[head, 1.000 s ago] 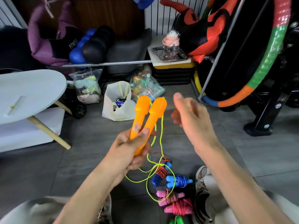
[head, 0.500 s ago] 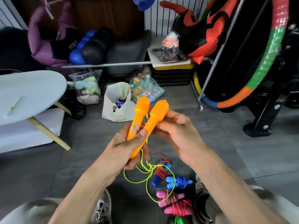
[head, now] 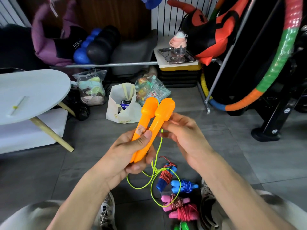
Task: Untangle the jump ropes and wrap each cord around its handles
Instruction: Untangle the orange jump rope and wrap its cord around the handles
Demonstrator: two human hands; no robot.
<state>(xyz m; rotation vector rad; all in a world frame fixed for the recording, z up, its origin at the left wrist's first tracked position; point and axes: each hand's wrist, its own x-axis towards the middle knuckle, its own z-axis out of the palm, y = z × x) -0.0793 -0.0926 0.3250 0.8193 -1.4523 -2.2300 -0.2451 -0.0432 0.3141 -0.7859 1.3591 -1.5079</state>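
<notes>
Your left hand [head: 131, 151] grips both orange handles [head: 150, 123]; your right hand [head: 184, 138] pinches the yellow-green cord [head: 159, 146] beside them.

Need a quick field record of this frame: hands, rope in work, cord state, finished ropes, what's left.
left hand: grips both orange handles side by side, thumb across them
right hand: fingers at the handles' right side, beside the top of the cord; a pinch cannot be confirmed
yellow-green cord: unwrapped, hanging in loose loops to the floor
wrapped ropes on floor: blue pair with red cord, blue pair with blue cord, two pink pairs
green handles: at bottom edge, state unclear
remaining: wrap the orange rope
</notes>
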